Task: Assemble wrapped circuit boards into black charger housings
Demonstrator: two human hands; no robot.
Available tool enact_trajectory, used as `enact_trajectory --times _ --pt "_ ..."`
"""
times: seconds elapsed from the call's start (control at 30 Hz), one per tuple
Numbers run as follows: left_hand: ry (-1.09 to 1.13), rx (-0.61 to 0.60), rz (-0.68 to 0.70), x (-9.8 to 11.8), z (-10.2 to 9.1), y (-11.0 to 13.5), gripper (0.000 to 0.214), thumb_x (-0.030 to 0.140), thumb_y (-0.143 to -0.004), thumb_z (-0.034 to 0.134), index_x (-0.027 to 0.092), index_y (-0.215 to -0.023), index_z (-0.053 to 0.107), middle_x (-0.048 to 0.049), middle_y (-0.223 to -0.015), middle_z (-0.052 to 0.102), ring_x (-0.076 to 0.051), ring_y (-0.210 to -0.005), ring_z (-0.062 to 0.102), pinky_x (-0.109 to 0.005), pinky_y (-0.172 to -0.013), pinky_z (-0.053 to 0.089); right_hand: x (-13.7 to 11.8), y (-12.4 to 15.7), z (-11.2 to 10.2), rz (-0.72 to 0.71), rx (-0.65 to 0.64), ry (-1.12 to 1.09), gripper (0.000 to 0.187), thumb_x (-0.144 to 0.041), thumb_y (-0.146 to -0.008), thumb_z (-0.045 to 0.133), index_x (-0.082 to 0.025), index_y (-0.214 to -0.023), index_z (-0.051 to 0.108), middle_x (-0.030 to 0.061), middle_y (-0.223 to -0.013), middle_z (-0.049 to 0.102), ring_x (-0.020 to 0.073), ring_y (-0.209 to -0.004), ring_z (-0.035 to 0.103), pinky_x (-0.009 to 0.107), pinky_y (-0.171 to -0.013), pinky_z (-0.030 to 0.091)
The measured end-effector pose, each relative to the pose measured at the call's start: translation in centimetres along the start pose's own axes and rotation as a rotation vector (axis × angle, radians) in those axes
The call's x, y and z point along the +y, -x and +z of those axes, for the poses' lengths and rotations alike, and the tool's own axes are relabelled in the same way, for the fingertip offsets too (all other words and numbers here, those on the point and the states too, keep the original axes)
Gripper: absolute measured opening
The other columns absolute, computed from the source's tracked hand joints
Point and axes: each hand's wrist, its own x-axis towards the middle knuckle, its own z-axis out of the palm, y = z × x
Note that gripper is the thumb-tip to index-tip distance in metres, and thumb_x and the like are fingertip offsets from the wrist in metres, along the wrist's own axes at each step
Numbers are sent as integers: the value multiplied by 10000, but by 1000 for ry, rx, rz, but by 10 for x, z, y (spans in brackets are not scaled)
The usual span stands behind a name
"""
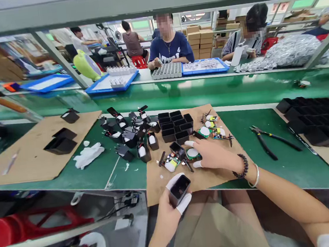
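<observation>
My left hand (168, 206), with white finger cots, is closed around a small black plastic case (180, 189) whose open top faces up. Over the cardboard, my right hand (214, 153) has its white-capped thumb and finger at opposite edges of a green circuit board (193, 153) carrying a white blob. Another empty black case (178, 150) lies just left of that board. Beside it is a second circuit board (171, 164) with a yellow part and black pieces attached. Further boards (211, 128) lie beyond my right hand.
Grouped empty black cases (172, 126) stand behind, with filled cases (130, 137) to their left. Pliers (268, 137) and more cases (318, 118) are at the right. A white glove (89, 156) lies left. Across the green belt (208, 92), people sit near blue trays (115, 87).
</observation>
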Motion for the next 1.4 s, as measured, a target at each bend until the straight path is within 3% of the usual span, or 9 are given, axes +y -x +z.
enact_trajectory --times 0.23,0.4,0.47,0.63,0.77,1.0,1.2,1.3,1.4 --pt "92 -12 -127 -10 -5 -10 719 402 -614 966 121 -1219 699 -137 -1036 819 -293 -932 792 -358 -764 669 -1 -20 -28 174 -187 -195 450 -436 -945 674 -154 -1295 654 84 -964 791 247 -815 739 289 -692 487" --pt "205 68 -108 -8 1 -9 712 435 -573 978 148 -1168 711 -125 -1029 815 -282 -852 797 -294 -620 628 0 -20 -48 316 80 196 367 -294 -1045 494 -66 -1312 599 214 -1125 764 324 -1020 733 346 -794 479" --pt "214 66 -106 -8 2 -9 738 443 -543 992 152 -1164 720 -126 -1044 812 -283 -856 799 -292 -626 630 -5 -12 -50 330 101 260 347 -270 -1042 489 -78 -1308 603 214 -1146 757 343 -1070 718 364 -818 477" --pt "183 66 -114 -10 -1 -9 786 466 -544 996 160 -1216 727 -140 -1109 806 -293 -904 802 -366 -766 669 -21 5 -35 85 -93 265 250 -107 -926 603 -139 -1161 682 140 -1120 746 289 -1055 696 323 -795 474" --pt "161 55 -112 -9 -3 -10 797 466 -539 1003 145 -1218 738 -146 -1097 812 -288 -893 802 -396 -836 669 -22 -2 -19 -182 -154 326 311 13 -933 509 -110 -1156 687 146 -1281 688 273 -1179 642 330 -900 478" --pt "184 28 -117 -9 -1 -7 788 499 -588 976 157 -1249 720 -142 -1105 807 -305 -936 799 -433 -875 664 -16 -7 -16 -102 -144 417 284 -27 -925 529 -90 -1152 686 183 -1151 702 305 -1132 638 363 -850 474" --pt "165 -48 -88 -6 -5 -6 837 485 -695 923 196 -1419 618 -146 -1190 783 -334 -1067 774 -477 -966 639 -19 -15 -14 -270 -198 399 284 -26 -882 557 -75 -1124 697 178 -1151 716 306 -1118 639 377 -919 470" --pt "192 -133 -40 0 -8 -6 911 534 -736 881 214 -1519 543 -169 -1327 732 -386 -1233 703 -514 -1043 602 -7 -11 -27 -278 -174 244 247 -8 -804 598 -113 -999 707 138 -1016 737 256 -949 665 331 -819 474" --pt "231 -197 19 6 -9 -6 910 553 -785 836 251 -1569 485 -150 -1575 560 -394 -1379 607 -512 -1156 524 15 5 -38 -253 -31 -128 197 -65 -750 667 -166 -917 692 65 -950 730 203 -835 651 303 -770 491"
